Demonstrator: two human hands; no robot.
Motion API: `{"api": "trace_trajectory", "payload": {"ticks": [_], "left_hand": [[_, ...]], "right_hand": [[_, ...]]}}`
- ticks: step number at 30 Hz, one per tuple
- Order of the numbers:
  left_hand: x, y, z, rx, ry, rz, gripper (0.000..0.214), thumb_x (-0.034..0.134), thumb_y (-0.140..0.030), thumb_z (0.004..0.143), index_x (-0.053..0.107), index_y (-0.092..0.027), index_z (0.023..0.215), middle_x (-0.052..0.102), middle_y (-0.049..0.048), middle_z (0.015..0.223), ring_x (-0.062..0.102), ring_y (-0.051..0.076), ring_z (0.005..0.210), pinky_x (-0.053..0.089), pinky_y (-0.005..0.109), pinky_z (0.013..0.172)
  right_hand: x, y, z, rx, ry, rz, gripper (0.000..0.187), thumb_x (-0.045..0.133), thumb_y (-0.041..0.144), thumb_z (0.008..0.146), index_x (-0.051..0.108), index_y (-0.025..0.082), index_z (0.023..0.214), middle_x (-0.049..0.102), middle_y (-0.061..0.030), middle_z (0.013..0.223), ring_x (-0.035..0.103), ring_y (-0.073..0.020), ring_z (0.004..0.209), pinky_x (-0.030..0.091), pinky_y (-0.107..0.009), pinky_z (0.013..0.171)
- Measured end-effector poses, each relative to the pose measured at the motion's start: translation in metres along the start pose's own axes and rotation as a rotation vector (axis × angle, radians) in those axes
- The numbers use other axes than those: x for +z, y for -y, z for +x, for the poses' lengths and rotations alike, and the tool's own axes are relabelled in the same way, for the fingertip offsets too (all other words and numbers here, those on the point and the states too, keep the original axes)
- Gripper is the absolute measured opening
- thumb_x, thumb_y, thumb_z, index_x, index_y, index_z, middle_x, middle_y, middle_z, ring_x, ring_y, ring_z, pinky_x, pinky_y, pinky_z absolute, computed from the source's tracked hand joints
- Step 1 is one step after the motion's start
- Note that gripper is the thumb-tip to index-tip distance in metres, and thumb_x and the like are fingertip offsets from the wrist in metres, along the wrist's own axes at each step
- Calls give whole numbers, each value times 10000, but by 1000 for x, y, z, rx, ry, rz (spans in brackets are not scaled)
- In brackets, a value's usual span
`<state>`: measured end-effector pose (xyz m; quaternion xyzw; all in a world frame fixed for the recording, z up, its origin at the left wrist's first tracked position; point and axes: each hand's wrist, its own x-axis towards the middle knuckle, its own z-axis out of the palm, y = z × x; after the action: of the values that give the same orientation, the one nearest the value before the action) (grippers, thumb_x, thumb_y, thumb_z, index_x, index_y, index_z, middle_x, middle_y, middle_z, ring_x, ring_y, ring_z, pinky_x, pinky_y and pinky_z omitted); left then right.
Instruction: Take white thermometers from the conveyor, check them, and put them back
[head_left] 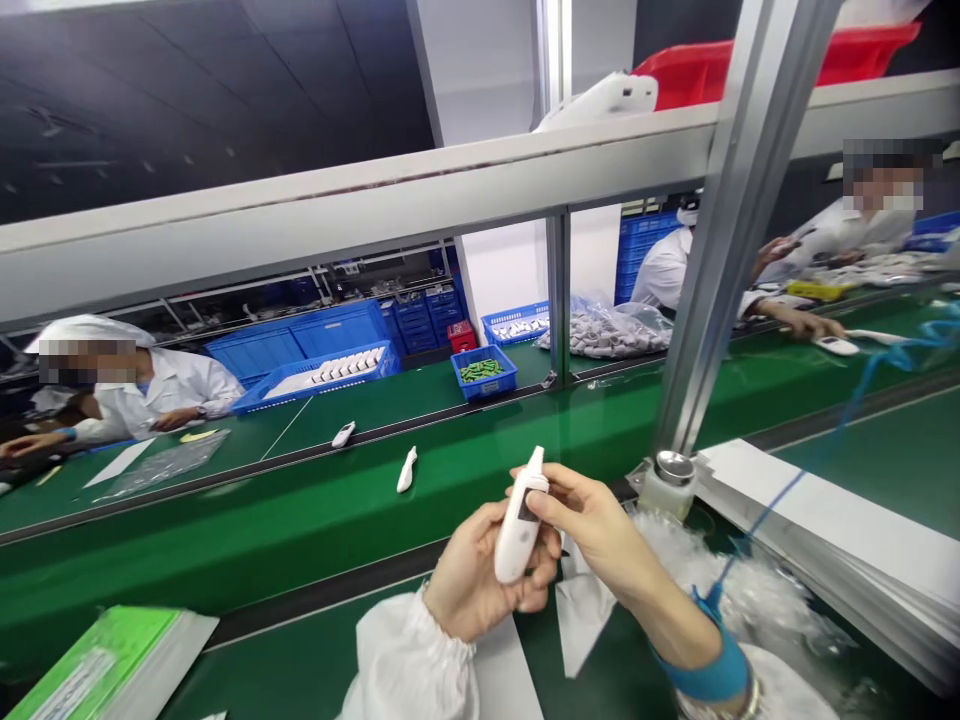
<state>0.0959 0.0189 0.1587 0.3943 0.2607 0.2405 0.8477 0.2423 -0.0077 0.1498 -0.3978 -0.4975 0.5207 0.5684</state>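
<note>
A white ear thermometer [516, 535] with a dark display and a narrow probe tip is held up in front of me, tip pointing away. My left hand [472, 580] cradles its body from below, fingers curled round it. My right hand [592, 515] grips its upper end, thumb on the display and fingers behind. Under my right wrist a crumpled white cloth or paper [581, 610] hangs near the work surface. Past my hands, one more white thermometer [407, 470] lies on the green conveyor belt [300, 520], and a second device [343, 434] rests farther back.
At the right stand a metal-topped bottle [673, 480], clear plastic bags [735, 580], stacked white sheets [840, 540] and a metal post [720, 250]. A green-covered stack [112, 660] lies front left. Blue bins [484, 385] and co-workers in white are across the belt. A blue coiled cord [795, 475] reaches my right wrist.
</note>
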Motion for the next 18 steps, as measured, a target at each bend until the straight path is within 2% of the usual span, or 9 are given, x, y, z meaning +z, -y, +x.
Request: {"api": "trace_trajectory", "payload": {"ticks": [1, 3, 6, 8, 11, 15, 18], "left_hand": [[3, 4, -3, 50, -7, -1, 402, 547, -469, 820, 627, -76, 846, 562, 88, 798, 536, 121, 592, 438, 209, 447], [6, 9, -8, 170, -54, 60, 415, 658, -442, 776, 614, -89, 990, 584, 70, 821, 557, 129, 629, 478, 225, 502], [7, 15, -11, 286, -160, 268, 479, 734, -359, 777, 527, -141, 1150, 524, -22, 718, 466, 73, 516, 385, 175, 414], [7, 17, -11, 337, -224, 386, 452, 695, -384, 835, 486, -154, 1164, 469, -64, 640, 409, 55, 468, 337, 155, 385], [8, 20, -10, 381, -263, 474, 424, 648, -427, 875, 449, -166, 1145, 452, -89, 569, 386, 55, 445, 339, 145, 381], [8, 22, -11, 387, -294, 494, 420, 624, -466, 888, 424, -198, 1142, 413, -120, 501, 306, 41, 355, 262, 135, 325], [7, 22, -12, 382, -340, 456, 406, 625, -486, 882, 432, -218, 1118, 383, -128, 476, 254, 42, 336, 213, 132, 292]], "right_hand": [[2, 2, -2, 13, -19, -18, 363, 681, 486, 786, 692, 201, 1010, 626, 32, 678, 557, -116, 520, 444, -262, 526], [6, 3, -4, -7, -100, -94, 311, 694, 423, 770, 721, 215, 1001, 598, 45, 646, 532, -112, 522, 421, -262, 535], [9, 1, -4, -88, -267, -201, 217, 735, 323, 705, 759, 235, 902, 667, 10, 804, 588, -146, 740, 445, -273, 683], [10, -1, -3, -70, -324, -191, 172, 756, 327, 671, 732, 219, 802, 667, 6, 769, 577, -151, 720, 441, -280, 669], [12, -2, -4, -31, -317, -126, 199, 763, 368, 664, 643, 209, 679, 607, 25, 642, 529, -137, 603, 417, -283, 596], [20, 1, -12, -204, -261, -180, 185, 738, 306, 706, 620, 212, 599, 608, 2, 775, 545, -145, 710, 431, -286, 662], [27, 2, -18, -288, -278, -235, 168, 689, 260, 757, 589, 221, 629, 616, -7, 785, 555, -162, 773, 450, -298, 719]]}}
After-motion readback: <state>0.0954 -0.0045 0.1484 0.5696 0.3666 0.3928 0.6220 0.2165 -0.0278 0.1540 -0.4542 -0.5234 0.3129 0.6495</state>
